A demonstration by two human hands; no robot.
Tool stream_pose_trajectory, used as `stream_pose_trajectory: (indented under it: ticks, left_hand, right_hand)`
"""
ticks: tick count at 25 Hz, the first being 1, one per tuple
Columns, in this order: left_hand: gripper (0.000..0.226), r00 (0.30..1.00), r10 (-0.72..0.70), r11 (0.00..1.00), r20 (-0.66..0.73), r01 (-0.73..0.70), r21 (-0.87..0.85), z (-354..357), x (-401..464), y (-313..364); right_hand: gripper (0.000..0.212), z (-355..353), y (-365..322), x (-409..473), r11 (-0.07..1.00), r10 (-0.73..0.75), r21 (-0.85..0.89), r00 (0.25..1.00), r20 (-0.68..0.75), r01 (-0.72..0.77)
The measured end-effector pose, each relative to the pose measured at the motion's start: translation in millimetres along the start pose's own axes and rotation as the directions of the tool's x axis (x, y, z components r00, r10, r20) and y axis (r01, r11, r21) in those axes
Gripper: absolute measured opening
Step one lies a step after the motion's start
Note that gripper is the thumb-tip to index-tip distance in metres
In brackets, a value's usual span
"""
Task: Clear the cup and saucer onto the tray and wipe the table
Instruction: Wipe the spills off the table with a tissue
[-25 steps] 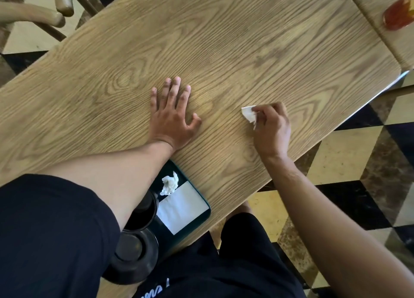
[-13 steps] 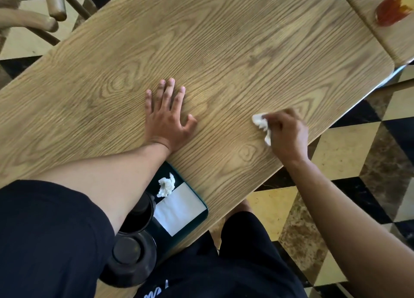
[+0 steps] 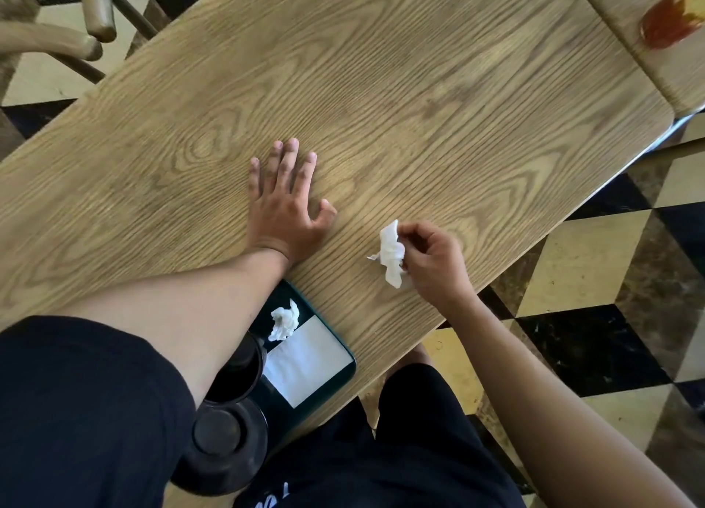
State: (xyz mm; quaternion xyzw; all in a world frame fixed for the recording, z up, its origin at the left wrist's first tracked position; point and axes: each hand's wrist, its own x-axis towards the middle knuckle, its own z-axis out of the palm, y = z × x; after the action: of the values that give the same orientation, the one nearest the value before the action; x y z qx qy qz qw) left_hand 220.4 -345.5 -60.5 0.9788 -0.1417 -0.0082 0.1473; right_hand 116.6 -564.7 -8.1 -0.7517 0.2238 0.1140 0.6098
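The left hand (image 3: 284, 210) lies flat on the wooden tabletop (image 3: 381, 87), palm down and fingers spread, grasping nothing. The right hand (image 3: 435, 263) sits near the tabletop's near edge, just right of the left hand, its fingers pinched around a crumpled white tissue (image 3: 391, 253) that sticks out to the left of the fingertips and hangs close to the wood; whether it touches the surface cannot be told. At the near edge, partly under the left forearm, a dark green tray (image 3: 335, 378) rests on the tabletop. On the tray lie a flat white napkin (image 3: 305, 362) and, just beyond it, a small crumpled wad of white paper (image 3: 284, 320). A black cup (image 3: 236, 374) stands at the tray's left part, partly hidden by the forearm, and a black saucer (image 3: 225, 446) sits nearer the person, at the tray's near end. On a second tabletop (image 3: 663, 72) at the far right corner stands a red blurred object (image 3: 667, 23). A wooden chair (image 3: 49, 38) stands beyond the far left edge on the chequered floor (image 3: 595, 286).
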Motion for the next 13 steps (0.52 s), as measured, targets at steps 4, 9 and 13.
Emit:
stream_pose_trajectory:
  ticks: [4, 9, 13]
  left_hand:
    - [0.076, 1.000, 0.008, 1.000, 0.004, -0.008, -0.002, 0.9, 0.4, -1.3]
    - [0.076, 1.000, 0.007, 1.000, 0.011, -0.007, 0.008, 2.2, 0.5, -2.2]
    - [0.076, 1.000, 0.008, 1.000, 0.013, -0.009, 0.009, 2.6, 0.8, -3.8]
  right_hand:
    - [0.013, -21.1, 18.2, -1.8, 0.720, -0.483, -0.602, 0.872, -0.077, 0.345]
    - [0.021, -30.3, 32.5, -2.3, 0.589, -0.601, -0.706, 0.797, -0.058, 0.393]
    - [0.022, -33.3, 35.2, -10.5, 0.561, -0.538, -0.710, 0.839, 0.078, 0.426]
